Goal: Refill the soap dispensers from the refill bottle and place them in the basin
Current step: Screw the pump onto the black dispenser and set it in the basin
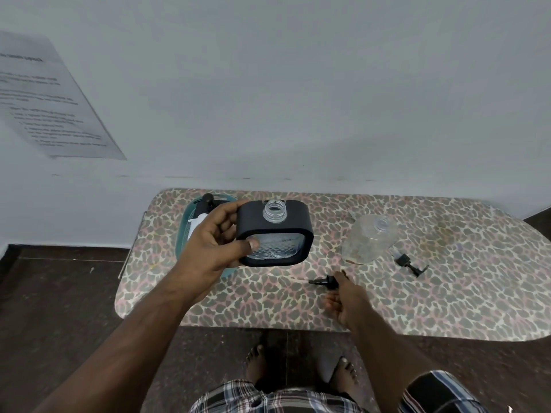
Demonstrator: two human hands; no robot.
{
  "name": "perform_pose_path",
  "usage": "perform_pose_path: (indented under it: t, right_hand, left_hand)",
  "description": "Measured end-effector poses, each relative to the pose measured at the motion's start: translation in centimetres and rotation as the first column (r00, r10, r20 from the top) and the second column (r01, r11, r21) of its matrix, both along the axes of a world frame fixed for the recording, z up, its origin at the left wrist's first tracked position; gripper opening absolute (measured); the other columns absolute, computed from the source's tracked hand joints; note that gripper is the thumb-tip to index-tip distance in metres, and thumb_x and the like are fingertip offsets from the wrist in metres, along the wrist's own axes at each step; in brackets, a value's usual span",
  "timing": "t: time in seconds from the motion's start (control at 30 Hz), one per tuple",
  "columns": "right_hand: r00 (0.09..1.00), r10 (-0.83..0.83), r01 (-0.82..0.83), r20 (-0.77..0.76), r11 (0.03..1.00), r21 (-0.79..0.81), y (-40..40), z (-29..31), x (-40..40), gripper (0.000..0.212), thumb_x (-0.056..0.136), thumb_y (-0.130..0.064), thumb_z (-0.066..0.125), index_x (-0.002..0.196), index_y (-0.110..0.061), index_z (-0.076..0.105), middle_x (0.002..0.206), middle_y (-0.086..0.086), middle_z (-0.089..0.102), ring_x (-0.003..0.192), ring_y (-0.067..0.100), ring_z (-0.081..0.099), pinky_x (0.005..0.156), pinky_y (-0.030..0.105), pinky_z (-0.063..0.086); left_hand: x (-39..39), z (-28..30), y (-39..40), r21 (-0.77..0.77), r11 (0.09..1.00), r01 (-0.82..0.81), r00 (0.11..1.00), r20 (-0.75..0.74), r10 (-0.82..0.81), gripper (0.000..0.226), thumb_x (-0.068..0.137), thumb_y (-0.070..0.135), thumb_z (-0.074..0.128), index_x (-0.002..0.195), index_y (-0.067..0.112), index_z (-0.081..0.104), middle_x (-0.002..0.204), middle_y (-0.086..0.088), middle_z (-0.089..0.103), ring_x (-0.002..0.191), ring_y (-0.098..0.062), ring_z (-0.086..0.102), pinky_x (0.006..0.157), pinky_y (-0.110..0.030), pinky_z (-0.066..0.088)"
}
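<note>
At counter centre | left hand (214, 248) grips open-necked dispenser (274, 234) | right hand (346, 296), unclenched, reaches pump (325, 283) at 5 o'clock | seat tube straight, then twist.

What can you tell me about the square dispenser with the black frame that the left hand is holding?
The square dispenser has a matte black frame with rounded corners around a clear body with a diamond pattern, apparently glass or plastic. Its clear threaded neck stands open, with no pump on it. The left hand holds it by its left side above the table, thumb on the front, and tilts it toward the camera. Nothing else touches it. Some liquid seems to be inside; the level is unclear.
</note>
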State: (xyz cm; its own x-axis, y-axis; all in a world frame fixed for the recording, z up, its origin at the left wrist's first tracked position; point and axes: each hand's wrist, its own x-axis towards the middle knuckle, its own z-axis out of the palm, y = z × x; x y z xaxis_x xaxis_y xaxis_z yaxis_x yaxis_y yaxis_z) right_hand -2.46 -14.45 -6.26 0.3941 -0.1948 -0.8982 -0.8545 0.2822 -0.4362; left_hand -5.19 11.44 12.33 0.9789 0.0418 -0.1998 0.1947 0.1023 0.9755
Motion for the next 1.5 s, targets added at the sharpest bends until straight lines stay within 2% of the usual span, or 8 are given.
perform_pose_path:
  t: [0.2,0.33,0.5,0.67,0.73,0.97,1.23,1.5]
  right_hand:
    - [0.997,-0.019,0.016,0.076,0.999,0.041,1.2,1.4,-0.5,0.036,0.096,-0.031,0.067,0.092,0.004,0.069,0.059,0.011,0.058,0.040,0.016,0.049,0.038,0.024,0.047]
    - [0.959,0.072,-0.079,0.273,0.997,0.015,2.7,5.7,-0.5,0.027,0.094,-0.022,0.070,0.094,0.005,0.071,0.066,0.015,0.065,0.048,0.017,0.057,0.046,0.026,0.051]
    - [0.809,0.176,-0.132,0.561,0.984,-0.120,2.6,12.0,1.7,0.012,0.090,-0.009,0.072,0.095,0.001,0.073,0.079,0.020,0.068,0.062,0.019,0.059,0.061,0.033,0.051]
    - [0.661,0.160,-0.103,0.733,0.987,-0.123,1.6,19.1,4.8,0.003,0.093,-0.006,0.069,0.096,-0.005,0.071,0.082,0.014,0.068,0.068,0.021,0.062,0.065,0.031,0.056]
    - [0.619,0.111,-0.118,0.777,0.992,-0.048,1.2,22.0,5.5,0.005,0.094,-0.005,0.068,0.098,-0.006,0.070,0.086,0.013,0.069,0.071,0.023,0.064,0.066,0.029,0.058]
    - [0.453,0.082,-0.183,0.888,0.983,0.002,-0.1,30.3,5.9,0.013,0.092,-0.006,0.067,0.104,-0.011,0.069,0.091,0.005,0.072,0.072,0.019,0.064,0.062,0.024,0.051]
    - [0.144,0.392,-0.207,0.909,0.910,-0.360,-1.2,36.1,5.0,0.013,0.086,-0.015,0.075,0.097,-0.010,0.074,0.081,0.001,0.073,0.073,0.019,0.064,0.068,0.029,0.051]
    - [0.006,0.622,-0.311,0.783,0.745,-0.590,0.0,37.1,5.3,0.025,0.074,-0.029,0.083,0.093,-0.015,0.076,0.090,0.024,0.070,0.076,0.026,0.056,0.070,0.036,0.049]
  left_hand:
    - [0.0,0.1,0.8,0.001,1.000,0.010,1.000,0.001,-0.010,0.069,0.057,0.025,0.084,0.123,0.030,0.064,0.113,0.009,0.076,0.104,-0.010,0.072,0.069,-0.026,0.060]
    - [0.1,0.3,1.3,0.004,1.000,0.025,1.000,0.003,-0.025,0.070,0.059,0.025,0.084,0.126,0.027,0.063,0.115,0.006,0.075,0.108,-0.015,0.072,0.074,-0.035,0.062]
    - [0.2,1.1,1.0,-0.003,1.000,0.017,0.999,0.034,-0.017,0.062,0.066,0.012,0.081,0.124,0.027,0.063,0.109,0.010,0.076,0.100,-0.011,0.072,0.062,-0.030,0.059]
    - [0.5,2.0,0.4,-0.026,1.000,0.005,0.999,0.053,-0.003,0.056,0.072,0.005,0.075,0.124,0.025,0.065,0.112,0.004,0.075,0.102,-0.017,0.072,0.083,-0.054,0.052]
    - [0.6,2.3,0.1,-0.029,0.999,0.015,0.998,0.063,-0.013,0.057,0.073,0.005,0.075,0.125,0.025,0.064,0.113,0.004,0.075,0.101,-0.017,0.072,0.081,-0.052,0.053]
    - [0.8,3.6,-1.1,-0.056,0.998,0.034,0.994,0.104,-0.028,0.056,0.073,0.004,0.073,0.125,0.020,0.063,0.112,0.003,0.076,0.099,-0.014,0.074,0.069,-0.040,0.063]
    - [0.9,5.2,-2.7,-0.017,0.999,0.037,0.990,0.137,-0.034,0.056,0.075,0.006,0.073,0.128,0.021,0.064,0.122,-0.002,0.074,0.108,-0.023,0.073,0.081,-0.058,0.061]
    - [0.8,6.9,-3.7,0.011,0.999,0.040,0.985,0.169,-0.042,0.049,0.090,-0.010,0.067,0.127,0.022,0.065,0.117,0.004,0.076,0.102,-0.017,0.076,0.066,-0.035,0.063]
